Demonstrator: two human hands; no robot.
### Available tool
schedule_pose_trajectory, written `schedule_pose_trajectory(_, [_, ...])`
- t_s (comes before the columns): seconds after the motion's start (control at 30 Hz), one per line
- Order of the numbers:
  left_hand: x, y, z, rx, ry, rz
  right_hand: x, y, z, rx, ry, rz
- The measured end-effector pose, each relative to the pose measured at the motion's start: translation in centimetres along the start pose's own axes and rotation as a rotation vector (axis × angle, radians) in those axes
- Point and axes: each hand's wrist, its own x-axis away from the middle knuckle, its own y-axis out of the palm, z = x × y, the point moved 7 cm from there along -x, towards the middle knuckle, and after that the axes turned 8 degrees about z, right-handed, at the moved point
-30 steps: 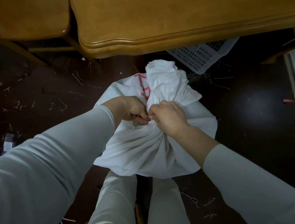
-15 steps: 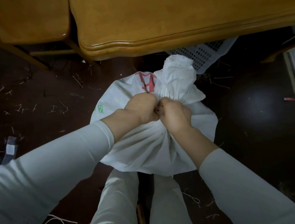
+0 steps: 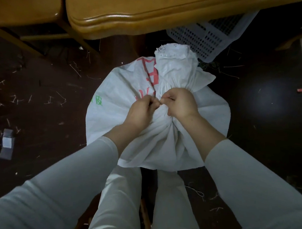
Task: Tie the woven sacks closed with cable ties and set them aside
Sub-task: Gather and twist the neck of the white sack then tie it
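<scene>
A full white woven sack [image 3: 114, 111] with red and green print stands on the dark floor between my knees. Its mouth is gathered into a bunched neck [image 3: 176, 69] that points away from me. My left hand [image 3: 140, 111] and my right hand [image 3: 179, 104] meet at the base of that neck. Each hand pinches an end of a thin tie [image 3: 159, 102] wrapped around the gathered fabric. Most of the tie is hidden by my fingers and the folds.
A wooden table [image 3: 137, 9] overhangs just beyond the sack, with a chair [image 3: 24, 3] at its left. A white perforated plastic basket [image 3: 208, 39] lies under the table. Cut tie scraps litter the floor [image 3: 38, 100], and a small grey box [image 3: 8, 143] sits at left.
My hands have loosened from tight fists on the sack's neck into a fingertip pinch on the tie. The sack has turned a little, showing more red and green print.
</scene>
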Motion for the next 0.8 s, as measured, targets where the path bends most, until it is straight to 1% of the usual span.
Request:
schedule_pose_trajectory(0.1, [-1.0,-0.2,-0.4,0.144,-0.062,0.098,-0.4,-0.2,0.4,-0.086,0.004,0.033])
schedule_pose_trajectory(0.17, [-1.3,-0.1,-0.3,0.203,-0.103,0.134,-0.7,-0.5,0.5,-0.101,-0.001,0.061])
schedule_pose_trajectory(0.3, [-1.3,-0.4,-0.1,0.176,-0.093,0.208,-1.1,-0.5,0.2,-0.113,-0.012,0.047])
schedule_pose_trajectory(0.43, [-1.1,-0.9,-0.4,0.179,-0.174,0.262,-0.9,-0.4,0.4,-0.127,-0.003,0.034])
schedule_pose_trajectory(0.63, [-0.4,-0.6,-0.7,0.267,-0.268,0.301,-0.5,-0.7,0.8,-0.182,0.010,0.004])
schedule_pose_trajectory(0.8, [0.0,0.0,-1.1,0.515,-0.363,0.279,-0.6,-0.9,1.0,-0.180,0.024,0.007])
